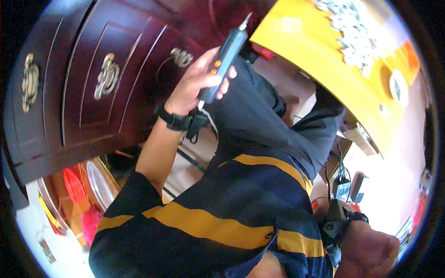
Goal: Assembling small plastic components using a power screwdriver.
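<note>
My left hand (199,81) is closed around a slim, dark grey electric screwdriver (225,60). Two orange buttons sit on its side, and a metal tip points up and away from me. From its lower end hangs a white cable (211,121). The thumb lies across the tool's body near the buttons. Low at the right, close to the camera, my right hand (371,245) is raised near my shoulder, dark and blurred. Its fingers cannot be made out, and nothing shows in it. Both wrists wear black straps with small devices.
Dark red wooden cabinet doors (51,134) with ornate metal handles stand at the left. At the right, a yellow table (315,51) carries a heap of small white pieces (354,34) and a round white object (397,87). Red items (74,185) lie in an open box at lower left.
</note>
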A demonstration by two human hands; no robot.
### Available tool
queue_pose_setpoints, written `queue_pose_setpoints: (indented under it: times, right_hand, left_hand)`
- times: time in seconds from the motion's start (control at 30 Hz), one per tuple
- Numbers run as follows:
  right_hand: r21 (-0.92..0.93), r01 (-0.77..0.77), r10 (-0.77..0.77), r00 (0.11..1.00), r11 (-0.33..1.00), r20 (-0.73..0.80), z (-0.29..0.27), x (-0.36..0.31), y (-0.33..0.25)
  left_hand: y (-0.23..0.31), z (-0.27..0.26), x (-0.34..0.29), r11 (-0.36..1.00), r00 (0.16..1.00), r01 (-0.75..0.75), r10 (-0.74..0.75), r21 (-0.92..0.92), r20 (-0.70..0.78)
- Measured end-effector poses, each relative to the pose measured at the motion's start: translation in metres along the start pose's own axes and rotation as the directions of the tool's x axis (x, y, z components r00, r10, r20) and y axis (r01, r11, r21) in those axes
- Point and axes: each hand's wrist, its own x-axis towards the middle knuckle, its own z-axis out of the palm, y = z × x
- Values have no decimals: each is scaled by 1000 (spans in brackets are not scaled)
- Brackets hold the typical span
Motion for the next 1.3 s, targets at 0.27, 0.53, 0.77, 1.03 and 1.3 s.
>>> queue_pose_setpoints:
  times: [0.27,0.53,0.77,1.03,1.3]
  right_hand:
    - [137,-91,97,995,986,-33,-104,-47,59]
    - [170,-327,355,918,930,-178,159,164,79]
    - [69,-572,541,720,817,-436,144,154,121]
    - [-146,-488,281,694,861,-662,70,162,170]
    - [-263,-650,193,543,713,-817,11,162,206]
  left_hand:
    - [2,-30,-30,994,1000,30,-30,110,-9]
    - [-3,-32,-38,981,998,-34,24,190,55]
    - [4,-10,-22,992,990,88,-97,86,101]
    - [-22,40,-7,977,962,206,-211,48,174]
    - [-38,70,18,980,935,199,-192,7,299]
